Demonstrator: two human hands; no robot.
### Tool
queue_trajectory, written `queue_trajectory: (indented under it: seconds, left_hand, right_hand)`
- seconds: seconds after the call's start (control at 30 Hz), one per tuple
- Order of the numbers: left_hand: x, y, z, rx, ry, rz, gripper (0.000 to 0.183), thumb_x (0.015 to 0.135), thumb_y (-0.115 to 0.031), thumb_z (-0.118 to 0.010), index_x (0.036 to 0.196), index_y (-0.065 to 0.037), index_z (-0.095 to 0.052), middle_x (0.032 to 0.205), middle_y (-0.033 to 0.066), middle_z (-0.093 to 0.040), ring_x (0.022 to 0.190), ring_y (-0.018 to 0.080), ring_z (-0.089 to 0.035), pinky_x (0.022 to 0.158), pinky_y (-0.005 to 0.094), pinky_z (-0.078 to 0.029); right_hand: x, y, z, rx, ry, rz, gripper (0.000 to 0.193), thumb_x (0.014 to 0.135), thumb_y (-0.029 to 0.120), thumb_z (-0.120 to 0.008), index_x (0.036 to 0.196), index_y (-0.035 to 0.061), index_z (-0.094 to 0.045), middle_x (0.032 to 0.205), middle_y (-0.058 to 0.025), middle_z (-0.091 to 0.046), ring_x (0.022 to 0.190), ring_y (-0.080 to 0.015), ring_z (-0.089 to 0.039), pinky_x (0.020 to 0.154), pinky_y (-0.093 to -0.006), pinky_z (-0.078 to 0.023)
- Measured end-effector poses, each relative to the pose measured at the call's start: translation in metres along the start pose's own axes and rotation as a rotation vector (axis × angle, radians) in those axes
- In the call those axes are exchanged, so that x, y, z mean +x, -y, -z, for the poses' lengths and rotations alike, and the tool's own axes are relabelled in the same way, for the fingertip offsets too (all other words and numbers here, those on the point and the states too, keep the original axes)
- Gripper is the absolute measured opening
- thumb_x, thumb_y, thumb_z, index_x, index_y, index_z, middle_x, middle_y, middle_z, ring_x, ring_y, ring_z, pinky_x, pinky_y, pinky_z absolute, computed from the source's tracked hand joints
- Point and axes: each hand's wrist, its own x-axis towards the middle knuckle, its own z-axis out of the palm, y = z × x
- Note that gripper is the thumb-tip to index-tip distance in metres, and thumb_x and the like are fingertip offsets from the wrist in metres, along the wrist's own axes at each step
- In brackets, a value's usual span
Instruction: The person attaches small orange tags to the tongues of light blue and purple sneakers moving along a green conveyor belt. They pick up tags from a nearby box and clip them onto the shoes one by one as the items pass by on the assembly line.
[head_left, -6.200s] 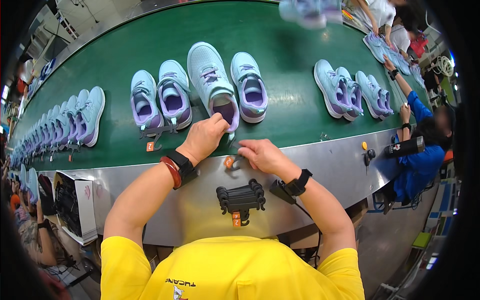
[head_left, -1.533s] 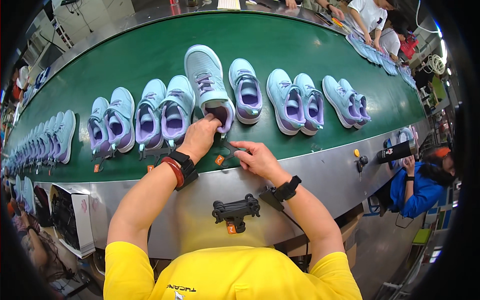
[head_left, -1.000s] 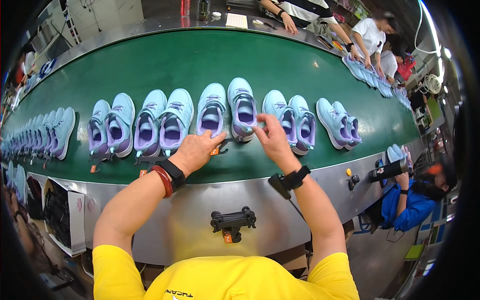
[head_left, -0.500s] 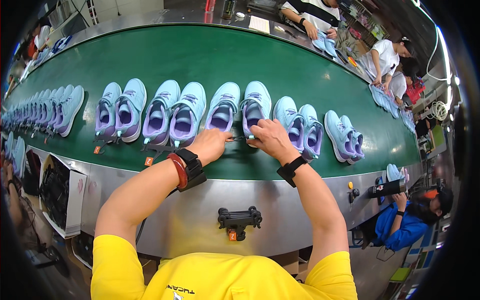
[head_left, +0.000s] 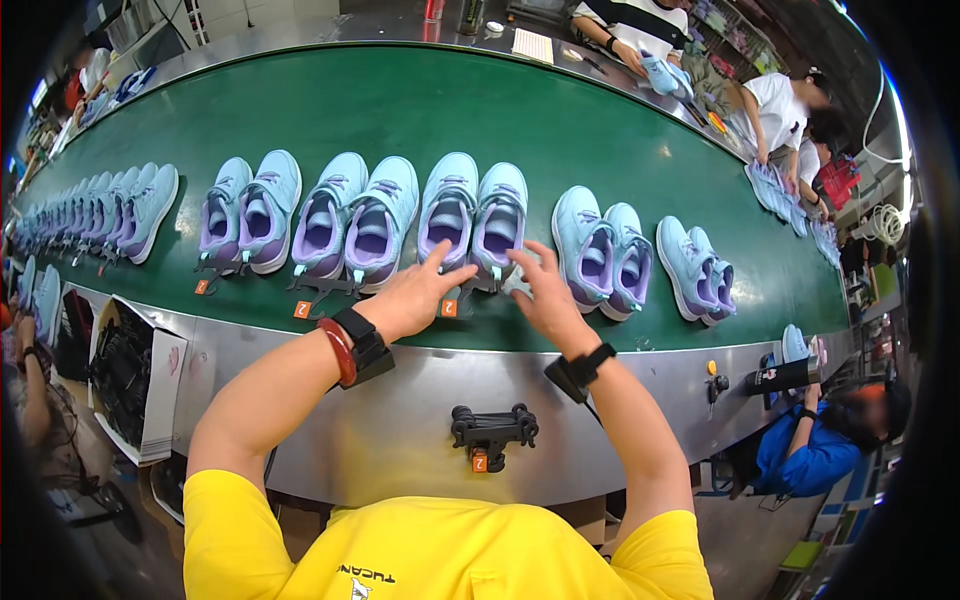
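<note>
Both my hands are at the heels of a pair of light-blue sneakers with purple lining, standing side by side on the green belt. My left hand is open at the heel of the left sneaker, its index finger and thumb apart. Fingers spread, my right hand is beside the heel of the right sneaker. A black shoe hanger joins the two heels, partly hidden by my fingers. Its orange tag hangs just right of my left hand.
A stack of black hangers lies on the metal ledge before me. More sneaker pairs line the green belt on both sides. At left is a box of black hangers; at right, a black bottle. Co-workers handle shoes across the belt.
The two middle sneakers now stand closer together, joined by the hanger with its orange tag showing. My fingers have opened from their pinch at the heels.
</note>
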Motion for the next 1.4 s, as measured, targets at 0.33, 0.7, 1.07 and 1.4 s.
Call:
queue_trajectory:
  seconds: [0.33,0.7,1.07,1.4]
  left_hand:
    - [0.026,-0.072,0.001,-0.108,-0.350,-0.288,0.032,0.076,0.003,-0.055,0.106,-0.007,-0.061,0.105,0.0101,-0.057,0.090,0.0309,-0.060,0.075,0.0376,-0.050]
    - [0.136,-0.109,-0.084,-0.200,-0.050,-0.236,0.033,0.080,-0.006,-0.064,0.112,-0.006,-0.057,0.110,0.0162,-0.062,0.096,0.0363,-0.060,0.079,0.0438,-0.049]
    - [0.125,-0.116,-0.091,-0.254,-0.127,-0.327,0.012,0.076,-0.003,-0.062,0.087,-0.005,-0.059,0.087,0.0108,-0.061,0.081,0.0350,-0.061,0.069,0.0422,-0.049]
    - [0.113,-0.124,-0.092,-0.123,-0.107,-0.303,0.008,0.079,-0.008,-0.060,0.087,-0.008,-0.057,0.088,0.0103,-0.058,0.078,0.0346,-0.061,0.067,0.0442,-0.049]
  right_hand:
    - [-0.110,0.065,0.044,-0.059,0.594,0.180,0.038,0.070,0.026,-0.076,0.101,0.0064,-0.065,0.093,-0.0072,-0.061,0.091,-0.0273,-0.055,0.081,-0.0386,-0.043]
    - [-0.138,0.031,0.047,0.351,0.343,-0.082,0.017,0.076,0.017,-0.072,0.083,0.0032,-0.065,0.082,-0.0065,-0.061,0.083,-0.0225,-0.058,0.077,-0.0335,-0.046]
    - [-0.151,-0.032,0.064,0.934,-0.387,-0.706,0.041,0.095,0.011,-0.050,0.135,0.0053,-0.044,0.074,-0.0025,-0.060,0.052,-0.0052,-0.053,0.045,-0.0192,-0.040]
    - [-0.150,-0.031,0.065,0.765,-0.099,-0.734,0.030,0.091,0.011,-0.057,0.120,0.0066,-0.061,0.061,0.0016,-0.055,0.049,-0.0044,-0.045,0.047,-0.0210,-0.036]
